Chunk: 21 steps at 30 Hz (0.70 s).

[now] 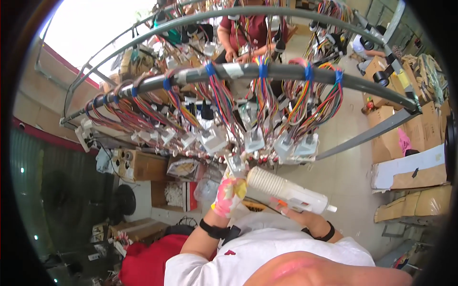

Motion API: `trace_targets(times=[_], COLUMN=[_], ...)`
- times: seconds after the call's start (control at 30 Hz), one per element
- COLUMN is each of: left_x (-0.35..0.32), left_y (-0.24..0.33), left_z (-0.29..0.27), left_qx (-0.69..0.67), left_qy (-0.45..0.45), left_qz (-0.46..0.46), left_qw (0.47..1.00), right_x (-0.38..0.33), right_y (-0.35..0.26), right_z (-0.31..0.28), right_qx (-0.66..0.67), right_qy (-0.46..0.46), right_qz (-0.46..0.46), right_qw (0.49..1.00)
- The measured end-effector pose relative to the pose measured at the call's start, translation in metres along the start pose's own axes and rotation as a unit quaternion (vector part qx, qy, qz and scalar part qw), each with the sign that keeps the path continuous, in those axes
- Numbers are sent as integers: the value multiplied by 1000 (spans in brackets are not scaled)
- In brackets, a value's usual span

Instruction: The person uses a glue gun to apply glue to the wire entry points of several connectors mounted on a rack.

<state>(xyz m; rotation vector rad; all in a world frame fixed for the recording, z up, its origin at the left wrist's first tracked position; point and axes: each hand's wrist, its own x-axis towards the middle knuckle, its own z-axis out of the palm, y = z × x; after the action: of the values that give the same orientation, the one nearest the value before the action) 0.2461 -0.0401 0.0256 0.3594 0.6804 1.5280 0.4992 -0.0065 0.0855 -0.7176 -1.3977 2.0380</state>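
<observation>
Steadiness is counting most at this step, I'd judge: L hand [229, 189], in a pink-and-yellow patterned glove, is gripping a white plastic block [235, 166] below the grey rail [286, 71], so pinching the housing — not tugging the wires [226, 107] above — is prob. the safest way of working. R hand [301, 218] is gripping a white ribbed tool [286, 190] from below, w/ fingers curling near an orange part; whether they're pressing it, can't tell. Tool is lying aslant, ribbed end sitting just beside L hand, thin tip [331, 208] pointing off to the right, away from the block. If that tip is the working end, turning the wrist is making more sense than dragging the block over, esp. w/ other white blocks [254, 141] hanging so near. Pose-wise, both forearms are slanting inward from the lower edge, L one reaching higher, R one angling flatter, elbows bending — hands working close together in front of the chest.
</observation>
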Motion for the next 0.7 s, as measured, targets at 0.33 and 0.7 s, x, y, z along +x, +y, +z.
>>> trace_targets(times=[0.33, 0.7], left_x=[26, 28], left_y=[3, -2], left_z=[13, 13], left_qx=[-114, -222], left_qy=[37, -1], left_qz=[-12, -20], left_qw=[993, 975], right_x=[-2, -1], right_y=[28, 27], right_z=[-12, 8], right_qx=[-227, -235], right_qy=[66, 86], right_qz=[-49, 20], right_qw=[971, 968])
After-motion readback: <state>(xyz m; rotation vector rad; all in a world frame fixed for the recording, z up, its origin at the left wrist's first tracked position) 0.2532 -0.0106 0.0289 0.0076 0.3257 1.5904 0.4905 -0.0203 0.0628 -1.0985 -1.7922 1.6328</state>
